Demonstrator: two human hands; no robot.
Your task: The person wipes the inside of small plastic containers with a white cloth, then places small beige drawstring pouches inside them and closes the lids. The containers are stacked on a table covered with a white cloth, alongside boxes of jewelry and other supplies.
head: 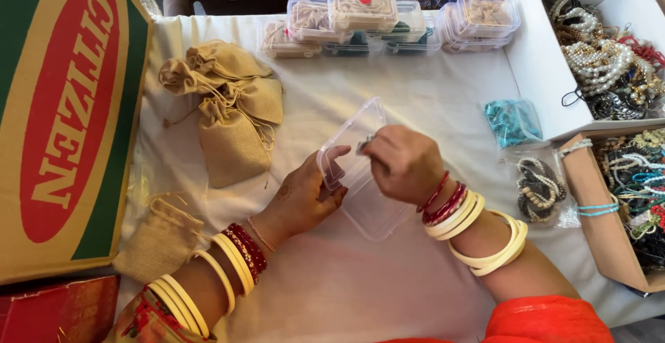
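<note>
A small clear plastic hinged box [360, 177] lies open on the white cloth in the middle. My left hand [301, 194] grips its left side, thumb pressed against the raised lid. My right hand [402, 163] is over the box with its fingers pinched on a small dark piece of jewellery [365, 143] at the lid's edge. Both wrists carry cream and red bangles.
Burlap drawstring pouches [232, 118] lie to the left, another [161, 240] nearer me. A green and red cardboard box [66, 114] fills the left edge. Stacked clear boxes [388, 17] line the far side. A white box [540, 59] and a brown box [596, 225] of beaded jewellery stand right, bagged beads [537, 187] beside them.
</note>
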